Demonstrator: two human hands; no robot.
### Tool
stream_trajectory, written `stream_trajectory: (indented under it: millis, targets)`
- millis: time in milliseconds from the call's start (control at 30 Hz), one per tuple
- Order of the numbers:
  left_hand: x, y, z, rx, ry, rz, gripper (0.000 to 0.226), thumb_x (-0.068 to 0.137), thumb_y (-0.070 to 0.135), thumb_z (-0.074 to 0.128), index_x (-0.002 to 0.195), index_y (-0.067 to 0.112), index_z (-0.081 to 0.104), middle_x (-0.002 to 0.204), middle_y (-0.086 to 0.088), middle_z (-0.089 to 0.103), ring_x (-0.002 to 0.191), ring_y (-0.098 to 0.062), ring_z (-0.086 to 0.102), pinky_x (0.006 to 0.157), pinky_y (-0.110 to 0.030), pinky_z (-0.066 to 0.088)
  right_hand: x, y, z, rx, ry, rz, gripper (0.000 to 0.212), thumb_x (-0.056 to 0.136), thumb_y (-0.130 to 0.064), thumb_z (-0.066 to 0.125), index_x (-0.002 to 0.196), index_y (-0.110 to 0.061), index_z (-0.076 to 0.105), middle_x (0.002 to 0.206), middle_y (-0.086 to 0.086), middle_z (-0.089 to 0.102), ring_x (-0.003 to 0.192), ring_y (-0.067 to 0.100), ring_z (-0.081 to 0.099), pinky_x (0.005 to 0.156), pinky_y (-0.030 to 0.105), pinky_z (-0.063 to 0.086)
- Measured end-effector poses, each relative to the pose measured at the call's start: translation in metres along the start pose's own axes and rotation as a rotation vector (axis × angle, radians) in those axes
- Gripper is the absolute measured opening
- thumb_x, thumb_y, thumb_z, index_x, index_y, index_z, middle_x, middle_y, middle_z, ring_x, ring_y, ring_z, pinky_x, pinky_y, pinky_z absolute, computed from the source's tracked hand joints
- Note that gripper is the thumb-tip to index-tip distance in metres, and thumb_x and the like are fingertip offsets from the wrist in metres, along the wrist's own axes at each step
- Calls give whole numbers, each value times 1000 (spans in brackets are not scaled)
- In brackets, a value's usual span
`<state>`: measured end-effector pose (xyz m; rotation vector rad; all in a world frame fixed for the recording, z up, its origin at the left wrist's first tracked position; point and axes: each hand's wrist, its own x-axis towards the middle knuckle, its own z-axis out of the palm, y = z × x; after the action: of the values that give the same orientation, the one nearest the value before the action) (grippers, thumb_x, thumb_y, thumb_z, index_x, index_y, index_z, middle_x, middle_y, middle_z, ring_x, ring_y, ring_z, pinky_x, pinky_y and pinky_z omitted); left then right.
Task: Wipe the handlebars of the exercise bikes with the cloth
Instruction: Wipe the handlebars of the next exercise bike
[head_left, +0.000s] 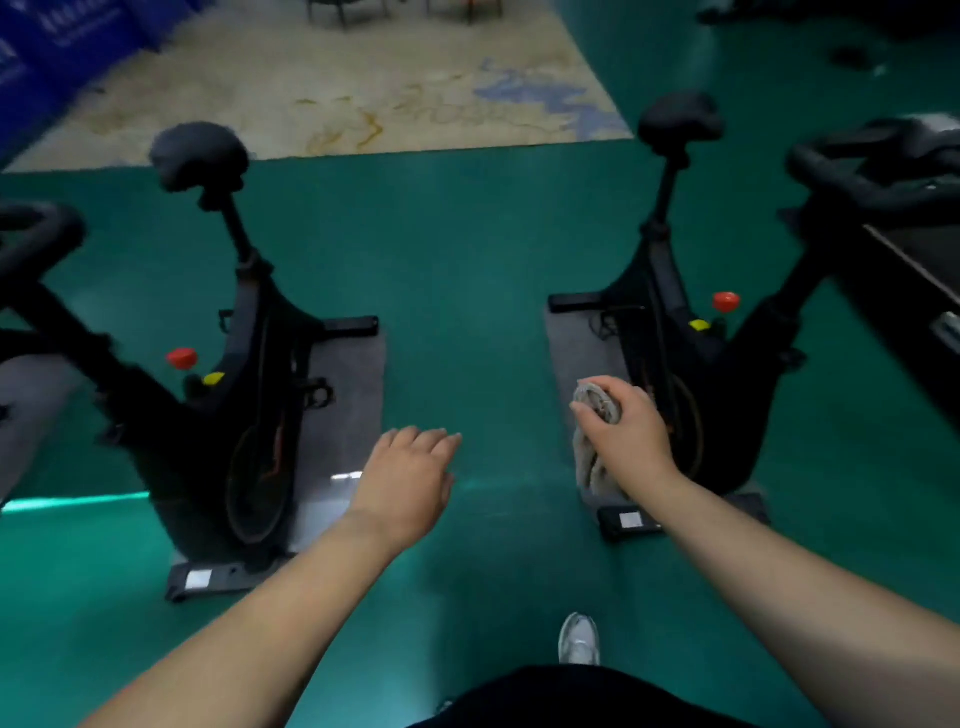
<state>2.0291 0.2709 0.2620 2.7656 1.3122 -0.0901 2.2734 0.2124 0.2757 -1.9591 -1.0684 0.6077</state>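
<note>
Two black exercise bikes stand on a green floor, one to the left (239, 415) and one to the right (691, 374). The left bike's handlebar (36, 234) shows at the left edge, the right bike's handlebar (857, 182) at the upper right. My right hand (623, 431) grips a bunched grey cloth (595, 410) in front of the right bike's frame, well below its handlebar. My left hand (405, 478) hovers over the floor between the bikes with its fingers stretched out, holding nothing.
Each bike stands on a grey mat (343, 415). A beige patterned rug (337, 88) lies beyond the saddles. A dark bench or counter edge (914, 291) runs along the right. My white shoe (579, 639) is on the green aisle between the bikes.
</note>
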Motion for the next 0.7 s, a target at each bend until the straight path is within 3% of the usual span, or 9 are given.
stream_trajectory:
  millis: [133, 333, 433, 500, 600, 700]
  targets:
    - [65, 51, -7, 16, 30, 107, 48, 79, 30, 68, 125, 19, 60, 120, 0, 65, 104, -26, 60, 92, -40, 46, 24, 34, -61, 1, 94, 83, 21, 87, -24, 67, 108, -27, 64, 106, -1, 55, 85, 6, 52, 79, 17, 36]
    - [155, 127, -14, 7, 72, 247, 50, 91, 32, 52, 139, 22, 45, 138, 1, 52, 122, -25, 49, 105, -39, 33, 65, 81, -132, 5, 220, 159, 21, 87, -26, 66, 107, -30, 65, 105, -4, 55, 82, -7, 52, 65, -4, 34]
    - [188, 152, -14, -8, 90, 292, 51, 93, 34, 48, 143, 23, 40, 142, 3, 48, 127, -23, 44, 108, -38, 30, 81, 98, -152, 23, 261, 173, 20, 86, -26, 67, 105, -32, 65, 107, -5, 58, 87, -5, 54, 76, 1, 38]
    - [207, 164, -15, -24, 89, 320, 51, 92, 34, 50, 141, 23, 42, 140, 2, 50, 125, -24, 46, 107, -38, 31, 91, 108, -163, 44, 291, 188, 18, 85, -26, 67, 102, -33, 64, 108, -4, 61, 91, -2, 57, 86, 15, 44]
    - [235, 177, -14, -16, 70, 369, 50, 87, 32, 59, 134, 21, 51, 132, 1, 58, 117, -25, 53, 100, -40, 39, 102, 115, -175, 50, 338, 214, 18, 86, -25, 67, 100, -35, 62, 107, -3, 60, 89, -10, 53, 78, 2, 35]
    - [266, 184, -13, -3, 82, 439, 50, 79, 31, 67, 127, 20, 59, 123, 0, 64, 108, -26, 59, 93, -41, 46, 114, 118, -182, 68, 407, 253, 16, 88, -29, 65, 103, -34, 63, 106, -4, 59, 89, -4, 54, 80, 12, 37]
